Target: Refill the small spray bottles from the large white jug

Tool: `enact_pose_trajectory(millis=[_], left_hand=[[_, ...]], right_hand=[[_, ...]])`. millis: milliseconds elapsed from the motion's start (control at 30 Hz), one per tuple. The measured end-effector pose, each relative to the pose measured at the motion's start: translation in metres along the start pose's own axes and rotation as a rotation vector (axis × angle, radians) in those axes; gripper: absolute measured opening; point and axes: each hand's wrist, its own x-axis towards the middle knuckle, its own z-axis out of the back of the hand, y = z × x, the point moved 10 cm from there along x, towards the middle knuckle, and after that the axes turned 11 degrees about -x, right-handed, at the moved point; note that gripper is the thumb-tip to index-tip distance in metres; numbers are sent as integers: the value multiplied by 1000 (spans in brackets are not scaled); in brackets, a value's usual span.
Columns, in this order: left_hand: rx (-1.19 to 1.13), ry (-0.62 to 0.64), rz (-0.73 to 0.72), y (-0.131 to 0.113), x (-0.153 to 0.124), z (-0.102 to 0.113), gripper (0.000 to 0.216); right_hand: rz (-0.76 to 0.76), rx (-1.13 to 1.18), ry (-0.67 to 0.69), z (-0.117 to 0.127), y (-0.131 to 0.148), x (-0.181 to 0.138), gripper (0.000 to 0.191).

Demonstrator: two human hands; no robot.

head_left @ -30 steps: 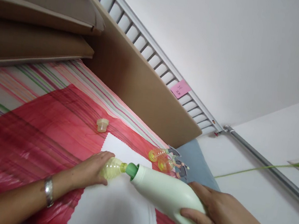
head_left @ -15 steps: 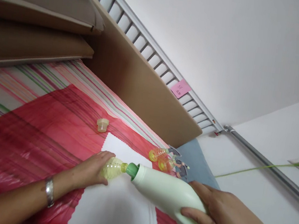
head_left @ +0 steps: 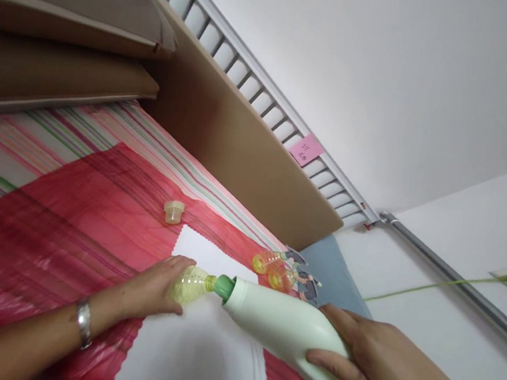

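My left hand (head_left: 163,287) is closed around the body of a small clear yellowish bottle (head_left: 191,285), whose neck points right. In my right hand (head_left: 357,352) is a large pale green bottle (head_left: 280,319), tilted so that its green spout (head_left: 223,287) meets the mouth of the small bottle. Whether liquid is flowing between them I cannot make out. Both bottles are over a white scalloped sheet (head_left: 201,346). Beyond the small bottle, a translucent cap (head_left: 174,211) rests on the red plastic sheet (head_left: 103,219).
Two clear bottles with yellow bases (head_left: 271,265) and dark trigger-like tops stand past the white sheet. A brown board (head_left: 241,144) leans against a white radiator (head_left: 237,65) bearing a pink note (head_left: 306,150). Stacked brown boxes or cushions (head_left: 71,7) fill the upper left.
Both hands and bottles hold almost the same positions. The pale contents of the small bottle look slightly fuller and smoother.
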Motion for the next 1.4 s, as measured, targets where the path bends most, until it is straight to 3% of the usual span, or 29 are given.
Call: enact_pose_trajectory(millis=[667,1400], left_hand=[[42,29,68,-1,-1,0,93],[22,33,42,0,-1,-1,97]], right_hand=[[3,-12,-19,2,-1,0,41],[27,-14,-82,7,2,-1,37]])
